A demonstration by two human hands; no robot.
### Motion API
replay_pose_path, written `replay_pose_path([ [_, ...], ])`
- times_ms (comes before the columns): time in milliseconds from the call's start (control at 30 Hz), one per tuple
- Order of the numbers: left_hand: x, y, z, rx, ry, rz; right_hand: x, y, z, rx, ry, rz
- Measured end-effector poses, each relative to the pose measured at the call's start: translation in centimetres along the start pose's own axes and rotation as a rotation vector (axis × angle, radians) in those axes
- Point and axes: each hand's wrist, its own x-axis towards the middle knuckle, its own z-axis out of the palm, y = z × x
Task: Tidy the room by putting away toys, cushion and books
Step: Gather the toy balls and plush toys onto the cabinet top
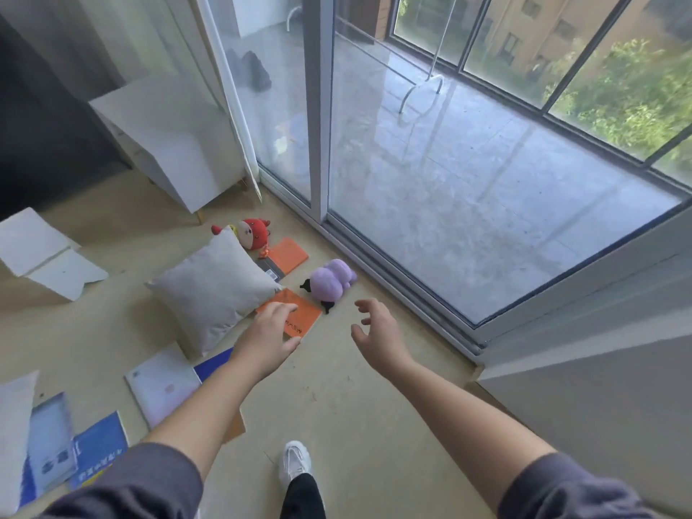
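Observation:
A grey cushion [213, 290] lies on the beige floor. Behind it sits a red plush toy [255, 232], and a purple plush toy [331, 280] lies to its right. An orange book [305, 316] lies by the cushion's near corner; a second orange book [288, 254] lies farther back. More books, one white [161, 387] and several blue [99, 449], are scattered at lower left. My left hand [267, 337] hovers over the near orange book, fingers relaxed, holding nothing. My right hand [376, 331] is spread and empty, just below the purple toy.
A glass sliding door [318, 106] and its floor track [404, 290] run along the right. A white cabinet [168, 144] stands at the back left, and a white folded board [41, 252] lies at the left. My white shoe [296, 460] is on the floor below.

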Motion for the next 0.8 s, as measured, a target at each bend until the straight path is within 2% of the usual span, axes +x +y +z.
replay_pose_path([
  [200, 6.8, -3.7, -4.0, 0.01, -0.031, -0.019, 6.1, -2.8, 2.6, -0.018, -0.013, 0.057],
  [433, 13.0, -5.7, -4.3, 0.005, -0.09, -0.059, 13.4, -3.3, 3.6, -0.106, -0.094, 0.092],
  [600, 20.9, -6.7, -4.3, 0.003, -0.139, -0.106, 22.8, -2.8, 4.0, -0.157, -0.164, 0.111],
  [800, 30.9, -11.0, -3.2, 0.032, -0.113, -0.21, 33.8, -1.5, 7.3, -0.328, -0.297, 0.152],
])
